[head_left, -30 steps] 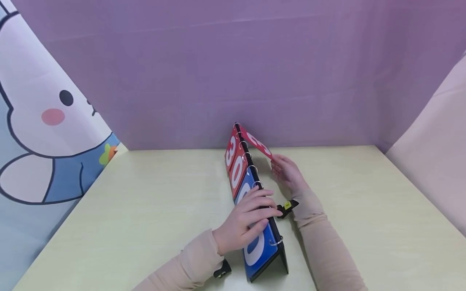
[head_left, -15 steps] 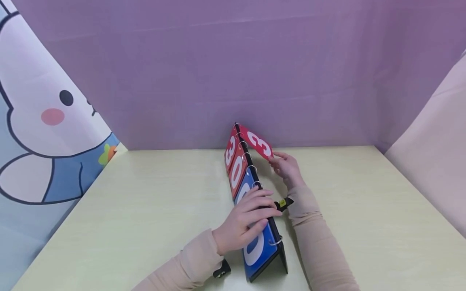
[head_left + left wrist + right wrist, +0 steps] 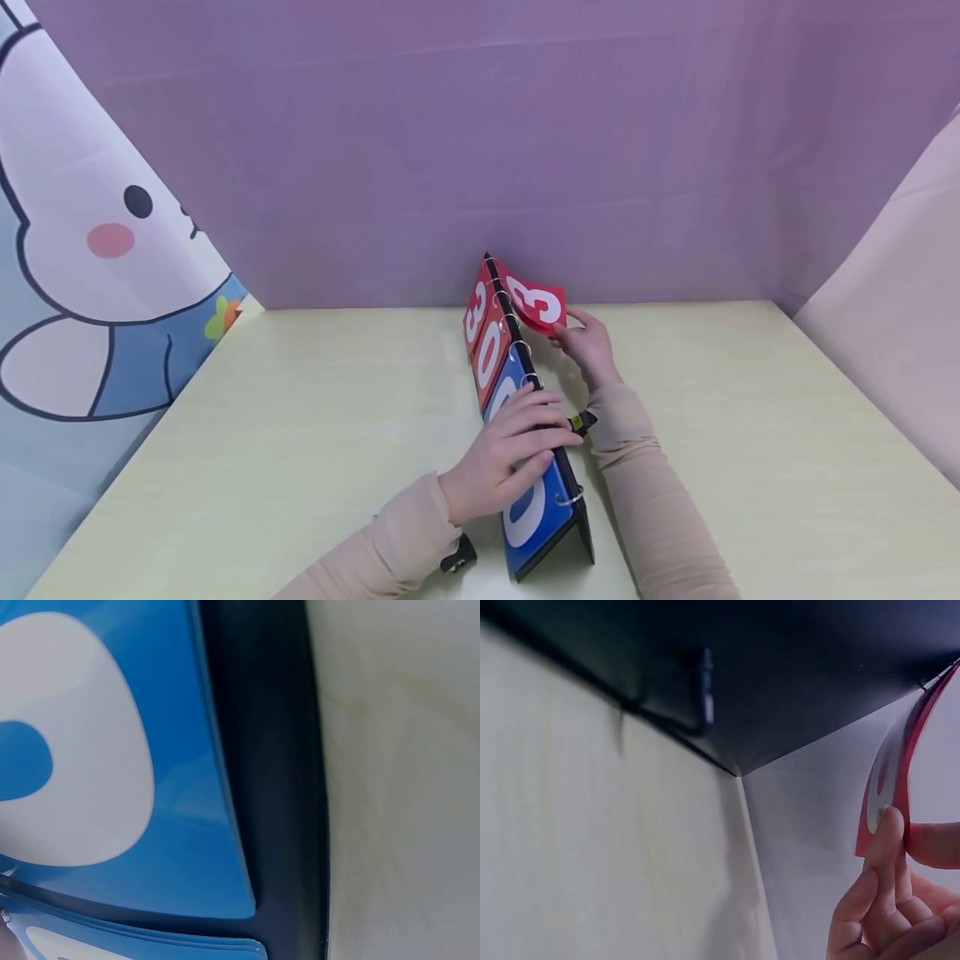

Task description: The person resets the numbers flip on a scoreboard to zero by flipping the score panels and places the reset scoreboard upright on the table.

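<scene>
A tabletop flip scoreboard (image 3: 568, 467) stands like a tent on the table, its black spine running away from me. Its left face carries a red 3 card (image 3: 476, 312), a red 0 card (image 3: 489, 354) and blue cards (image 3: 557, 500) on metal rings. My left hand (image 3: 498, 458) rests across the spine, fingers laid over the top; a blue card fills much of the left wrist view. At the far end my right hand (image 3: 591, 346) pinches the lower corner of a red number card (image 3: 551, 304) marked 3, which bends outward on the right side.
The pale table (image 3: 337, 400) extends to both sides of the scoreboard. A purple cloth wall (image 3: 450, 167) rises right behind its far end. A cartoon-printed sheet (image 3: 60, 250) hangs at left, a pale pink one (image 3: 900, 292) at right.
The right hand has moved slightly left, turning the red card so its 3 faces me more and the card bends. The left hand and scoreboard have stayed in place.
</scene>
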Demonstrator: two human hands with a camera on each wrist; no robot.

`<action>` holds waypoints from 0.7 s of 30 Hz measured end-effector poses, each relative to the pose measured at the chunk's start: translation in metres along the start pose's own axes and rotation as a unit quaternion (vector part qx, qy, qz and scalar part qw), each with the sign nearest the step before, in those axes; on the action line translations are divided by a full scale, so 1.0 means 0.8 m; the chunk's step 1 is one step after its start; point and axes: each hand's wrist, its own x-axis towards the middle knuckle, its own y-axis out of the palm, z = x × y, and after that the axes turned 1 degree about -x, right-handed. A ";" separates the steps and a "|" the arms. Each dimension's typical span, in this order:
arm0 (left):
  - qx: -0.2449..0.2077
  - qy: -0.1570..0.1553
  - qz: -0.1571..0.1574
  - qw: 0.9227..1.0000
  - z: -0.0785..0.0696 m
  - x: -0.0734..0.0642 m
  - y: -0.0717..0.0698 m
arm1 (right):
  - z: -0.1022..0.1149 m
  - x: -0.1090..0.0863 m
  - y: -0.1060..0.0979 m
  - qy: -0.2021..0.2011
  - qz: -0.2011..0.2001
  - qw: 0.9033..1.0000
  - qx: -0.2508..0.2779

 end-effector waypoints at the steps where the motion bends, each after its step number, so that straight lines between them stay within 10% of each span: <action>1: 0.000 0.000 0.000 1.000 0.000 0.000 0.000 | -0.001 0.000 0.001 -0.001 -0.001 1.000 0.003; 21: -0.010 -0.009 0.009 1.000 -0.002 0.003 0.006 | -0.007 0.009 -0.007 -0.030 -0.049 0.987 0.150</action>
